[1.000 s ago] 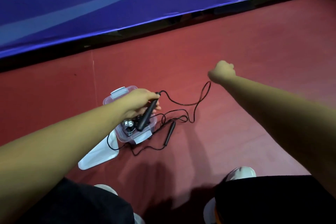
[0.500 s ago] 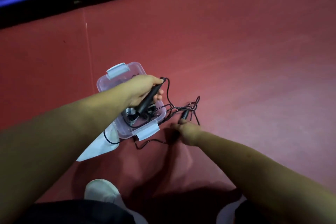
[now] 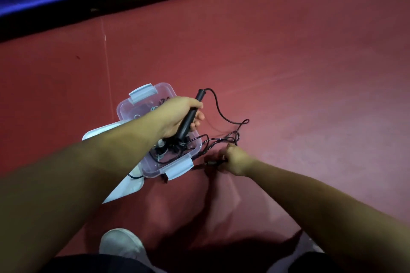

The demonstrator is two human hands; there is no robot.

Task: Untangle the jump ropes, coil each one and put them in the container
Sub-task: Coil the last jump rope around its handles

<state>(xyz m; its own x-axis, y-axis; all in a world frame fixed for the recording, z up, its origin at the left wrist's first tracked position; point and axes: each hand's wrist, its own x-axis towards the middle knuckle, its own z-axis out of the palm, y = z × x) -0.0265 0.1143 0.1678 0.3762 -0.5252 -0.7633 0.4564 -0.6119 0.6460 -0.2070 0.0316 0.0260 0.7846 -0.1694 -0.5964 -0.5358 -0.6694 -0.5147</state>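
Black foam-like grip of a jump-rope handle (image 3: 190,115) sits in the left hand (image 3: 177,117), fingers wrapped round it, held tilted above a clear plastic container (image 3: 142,104). The right hand (image 3: 236,160) is down at the red floor (image 3: 288,73), closed around what looks like the second handle (image 3: 211,163) just beside the container's near latch. Between the hands, thin black cord (image 3: 224,117) runs in loose, crossed loops on the floor. More dark cord lies inside the container, and its white lid (image 3: 124,190) rests under it. This looks like the gathering stage: both ends found, coiling not yet done. Next the hands likely need to bring the handles together and wind the slack into even loops, watching for snags at the crossings.
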